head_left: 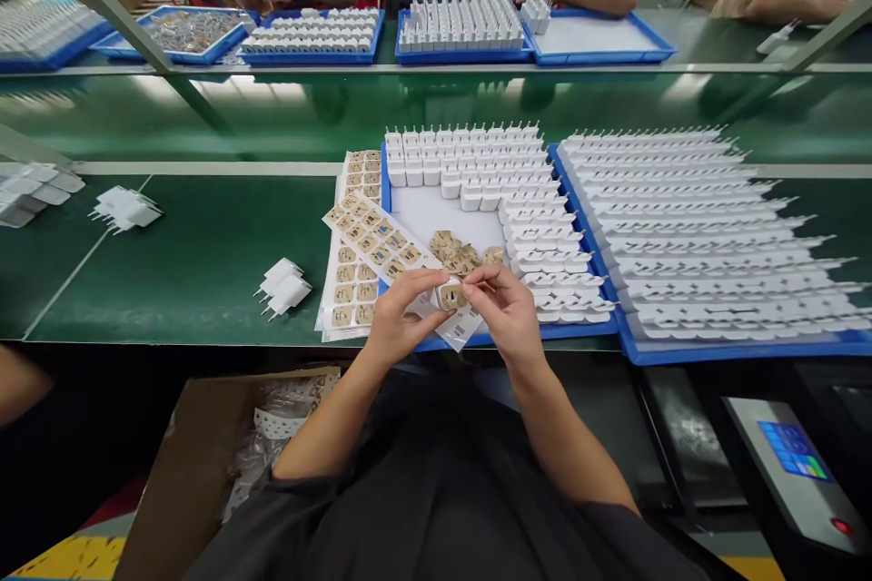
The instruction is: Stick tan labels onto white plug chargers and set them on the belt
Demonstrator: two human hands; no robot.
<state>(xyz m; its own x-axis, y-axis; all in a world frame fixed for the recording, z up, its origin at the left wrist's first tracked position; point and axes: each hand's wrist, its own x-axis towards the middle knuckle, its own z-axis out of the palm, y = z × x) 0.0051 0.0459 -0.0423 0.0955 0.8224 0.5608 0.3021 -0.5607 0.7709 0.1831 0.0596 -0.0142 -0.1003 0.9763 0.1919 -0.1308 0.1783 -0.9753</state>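
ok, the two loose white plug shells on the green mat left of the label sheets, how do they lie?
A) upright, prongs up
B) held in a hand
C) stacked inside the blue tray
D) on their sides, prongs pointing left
D: the two white plug shells lie flat on the green mat, metal prongs pointing left, apart from the label sheets and the blue tray.

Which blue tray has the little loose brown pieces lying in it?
The blue tray right before the hands, half-filled with white plug adapters; loose brown pieces lie on its bare floor.
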